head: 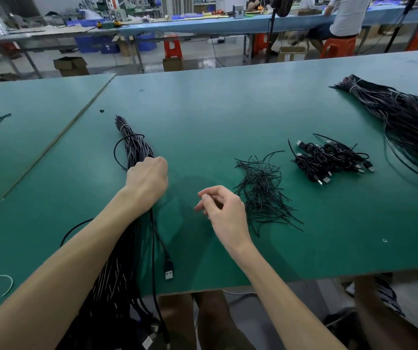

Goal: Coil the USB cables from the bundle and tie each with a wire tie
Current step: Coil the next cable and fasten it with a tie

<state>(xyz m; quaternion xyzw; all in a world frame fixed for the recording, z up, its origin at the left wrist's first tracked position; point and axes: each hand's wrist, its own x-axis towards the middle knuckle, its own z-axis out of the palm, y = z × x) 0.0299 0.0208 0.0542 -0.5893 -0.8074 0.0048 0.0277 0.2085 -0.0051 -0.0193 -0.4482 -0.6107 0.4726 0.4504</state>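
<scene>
On the green bench (228,102), left of centre, gripped the tied bundle of USB cables (133,147) midway with the left hand (147,179), fingers curled round it. Held the right hand (224,210) just beside the loose wire ties (263,193), fingers loosely curled; could not tell whether pinching anything. Farther right, coiled cables (329,157) heaped.

Both arms are bare from the lower edge of the frame up to the wrists, and the left hand (147,178) and right hand (224,210) are ungloved.
</scene>
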